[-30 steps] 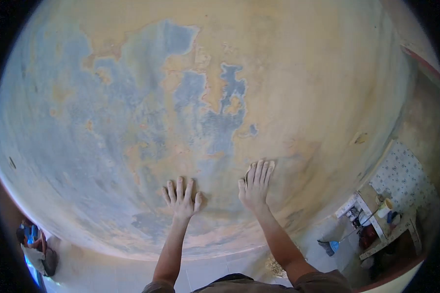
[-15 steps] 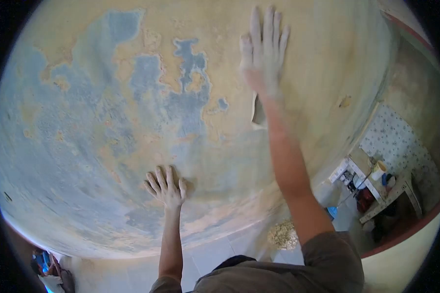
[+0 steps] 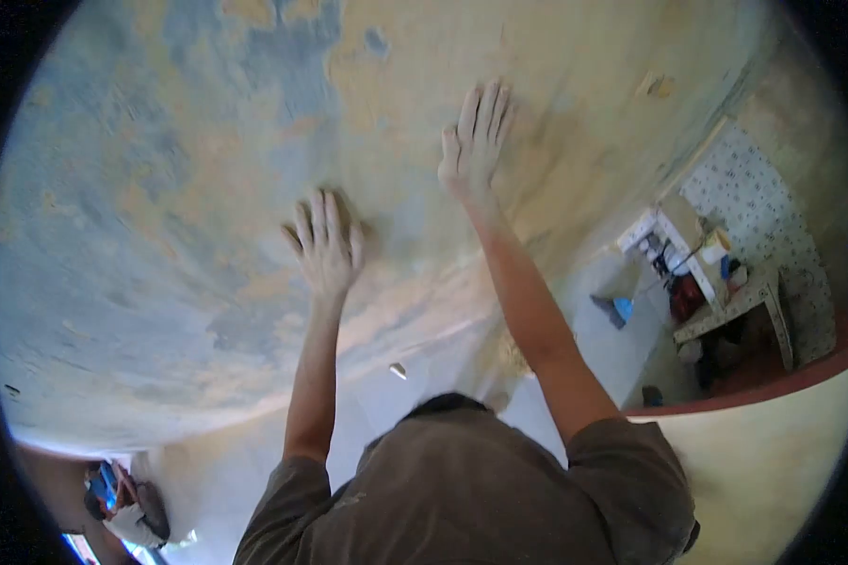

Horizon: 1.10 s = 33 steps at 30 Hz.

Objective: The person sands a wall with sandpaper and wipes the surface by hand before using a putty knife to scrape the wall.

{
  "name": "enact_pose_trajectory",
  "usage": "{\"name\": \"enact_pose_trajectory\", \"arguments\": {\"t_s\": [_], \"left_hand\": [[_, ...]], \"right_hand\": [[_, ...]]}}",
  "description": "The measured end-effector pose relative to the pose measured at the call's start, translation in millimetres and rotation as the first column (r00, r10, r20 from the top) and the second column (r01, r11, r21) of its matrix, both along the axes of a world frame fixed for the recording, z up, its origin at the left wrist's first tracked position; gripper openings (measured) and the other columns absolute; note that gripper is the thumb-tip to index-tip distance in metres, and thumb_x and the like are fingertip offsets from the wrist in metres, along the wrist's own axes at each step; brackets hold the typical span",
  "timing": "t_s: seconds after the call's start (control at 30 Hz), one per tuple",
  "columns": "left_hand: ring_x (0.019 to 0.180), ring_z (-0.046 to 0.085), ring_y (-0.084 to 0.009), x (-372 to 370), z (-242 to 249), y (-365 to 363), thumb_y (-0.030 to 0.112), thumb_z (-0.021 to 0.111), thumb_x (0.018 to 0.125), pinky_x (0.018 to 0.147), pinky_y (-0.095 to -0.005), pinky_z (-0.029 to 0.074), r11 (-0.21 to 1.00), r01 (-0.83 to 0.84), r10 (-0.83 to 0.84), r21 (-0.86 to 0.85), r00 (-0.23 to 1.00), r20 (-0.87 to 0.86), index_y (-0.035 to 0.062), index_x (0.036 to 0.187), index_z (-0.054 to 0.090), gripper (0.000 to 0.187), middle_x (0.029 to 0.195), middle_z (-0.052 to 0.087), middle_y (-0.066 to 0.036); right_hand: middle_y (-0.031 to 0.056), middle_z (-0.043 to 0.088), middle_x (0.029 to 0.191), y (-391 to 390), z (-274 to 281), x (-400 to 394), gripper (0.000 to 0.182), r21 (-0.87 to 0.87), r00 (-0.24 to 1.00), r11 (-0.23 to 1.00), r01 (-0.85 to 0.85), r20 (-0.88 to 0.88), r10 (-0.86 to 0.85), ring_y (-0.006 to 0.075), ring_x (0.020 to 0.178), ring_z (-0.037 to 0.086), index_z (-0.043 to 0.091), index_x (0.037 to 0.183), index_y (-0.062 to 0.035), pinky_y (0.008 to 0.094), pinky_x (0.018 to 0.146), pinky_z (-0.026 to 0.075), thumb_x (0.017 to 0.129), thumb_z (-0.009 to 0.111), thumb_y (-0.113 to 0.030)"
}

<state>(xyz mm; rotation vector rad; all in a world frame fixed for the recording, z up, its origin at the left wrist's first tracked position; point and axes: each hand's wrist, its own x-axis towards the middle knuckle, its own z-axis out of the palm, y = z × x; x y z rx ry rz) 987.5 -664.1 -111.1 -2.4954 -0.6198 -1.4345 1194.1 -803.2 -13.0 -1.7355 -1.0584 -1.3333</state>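
Note:
A large wall (image 3: 198,273) with patchy blue, grey and tan paint fills most of the head view. My left hand (image 3: 327,247) lies against it left of centre, fingers spread, pale with dust and holding nothing. Higher and to the right, my right hand (image 3: 476,141) rests flat on the wall, also whitened, with its fingers stretched out and slightly apart. A small whitish chip (image 3: 399,370) shows near the foot of the wall, between my two arms.
At the right stands a spotted table (image 3: 725,315) with a pale cup (image 3: 715,247) and mixed items. A blue object (image 3: 623,307) lies on the floor (image 3: 584,282). Another person (image 3: 132,513) is at the lower left.
My right hand has come down the wall, while my left hand sits higher in the view. The view has shifted downward, and the pale piece by my right wrist is no longer there.

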Motion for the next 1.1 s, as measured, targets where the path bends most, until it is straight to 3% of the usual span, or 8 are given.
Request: {"name": "enact_pose_trajectory", "arguments": {"t_s": [0.6, 0.67, 0.73, 0.77, 0.83, 0.87, 0.97, 1.1], "left_hand": [[0.144, 0.015, -0.0414, -79.7, -82.1, 93.3, 0.051, 0.034, 0.098, 0.115, -0.0574, 0.007, 0.95, -0.207, 0.14, 0.234, 0.952, 0.274, 0.0147, 0.143, 0.044, 0.059, 0.154, 0.028, -0.016], [0.144, 0.016, -0.0416, -78.2, -79.8, 92.0, 0.051, 0.034, 0.098, 0.115, -0.0573, 0.008, 0.955, -0.2, 0.138, 0.221, 0.954, 0.267, 0.0148, 0.142, 0.046, 0.058, 0.154, 0.029, -0.016], [0.143, 0.016, -0.0424, -84.0, -83.0, 90.1, 0.049, 0.036, 0.097, 0.115, -0.0575, 0.008, 0.958, -0.195, 0.143, 0.21, 0.96, 0.24, 0.0136, 0.142, 0.046, 0.058, 0.154, 0.028, -0.017], [0.143, 0.015, -0.0431, -85.9, -83.4, 89.2, 0.047, 0.038, 0.097, 0.115, -0.0577, 0.008, 0.96, -0.19, 0.144, 0.207, 0.965, 0.217, 0.0123, 0.143, 0.044, 0.058, 0.154, 0.027, -0.019], [0.143, 0.015, -0.0445, -87.3, -75.6, 78.3, 0.043, 0.043, 0.097, 0.114, -0.0581, 0.009, 0.991, -0.07, 0.045, 0.111, 0.977, 0.21, 0.0093, 0.143, 0.042, 0.057, 0.153, 0.026, -0.022], [0.143, 0.015, -0.0452, -90.9, -68.2, 59.0, 0.039, 0.046, 0.096, 0.114, -0.0583, 0.009, 0.998, 0.054, -0.056, 0.017, 0.971, 0.232, 0.0075, 0.143, 0.041, 0.057, 0.153, 0.025, -0.024], [0.141, 0.017, -0.0473, -129.1, -106.8, 13.8, 0.023, 0.056, 0.092, 0.112, -0.0597, 0.013, 0.947, 0.293, -0.286, -0.13, 0.956, 0.067, 0.001, 0.141, 0.039, 0.057, 0.149, 0.027, -0.03], [0.107, 0.052, -0.0393, -180.1, -225.9, -38.4, 0.011, 0.054, 0.087, 0.098, -0.0486, 0.038, 0.586, 0.369, -0.687, -0.722, 0.699, -0.2, 0.0003, 0.112, 0.053, 0.027, 0.11, 0.057, -0.022]], "right_hand": [[0.0308, 0.01, 0.154, -105.9, -282.2, -38.5, 0.078, -0.588, 0.786, 0.782, -0.208, -0.576, -0.225, 0.0428, 0.144, 0.012, 0.011, 0.148, 0.007, 0.0527, 0.117, 0.01, 0.091, 0.053, -0.027], [0.0261, 0.01, 0.156, -167.2, -362.7, -75.2, 0.08, -0.233, 0.433, 0.901, -0.365, -0.899, -0.057, 0.0396, 0.143, 0.016, 0.01, 0.15, 0.0016, 0.0471, 0.117, 0.015, 0.089, 0.057, -0.02], [0.0228, 0.019, 0.155, -247.6, -458.5, -124.4, 0.074, -0.418, 0.442, 0.851, -0.319, -0.86, -0.256, 0.0403, 0.142, 0.02, 0.014, 0.151, -0.0037, 0.0423, 0.117, 0.019, 0.088, 0.053, -0.01], [0.0255, 0.025, 0.152, -287.7, -482.0, -159.3, 0.066, -0.282, 0.16, 0.85, -0.446, -0.959, -0.234, 0.0397, 0.14, 0.025, 0.027, 0.148, -0.0041, 0.0442, 0.115, 0.022, 0.088, 0.051, -0.011], [0.0226, 0.066, 0.101, -377.0, -567.5, -235.5, 0.024, -0.764, 0.489, 0.234, -0.602, -0.583, -0.649, 0.0386, 0.092, 0.063, 0.061, 0.099, 0.0015, 0.05, 0.078, 0.049, 0.088, 0.049, -0.016], [0.0161, 0.065, 0.109, -437.1, -707.6, -286.3, 0.027, -0.765, 0.414, 0.258, -0.59, -0.561, -0.717, 0.0322, 0.102, 0.062, 0.062, 0.107, -0.0059, 0.0522, 0.082, 0.051, 0.092, 0.043, -0.019], [0.0156, 0.068, 0.095, -490.5, -660.4, -410.4, 0.026, -0.463, -0.546, 0.728, -0.506, -0.481, -0.686, 0.0287, 0.079, 0.065, 0.061, 0.104, -0.0069, 0.0479, 0.065, 0.052, 0.092, 0.047, -0.025], [0.0142, 0.068, 0.096, -490.4, -613.4, -525.7, 0.033, -0.276, -0.871, 0.958, -0.078, -0.449, -0.2, 0.0263, 0.073, 0.066, 0.055, 0.117, -0.0069, 0.0436, 0.06, 0.054, 0.093, 0.049, -0.028]]}}
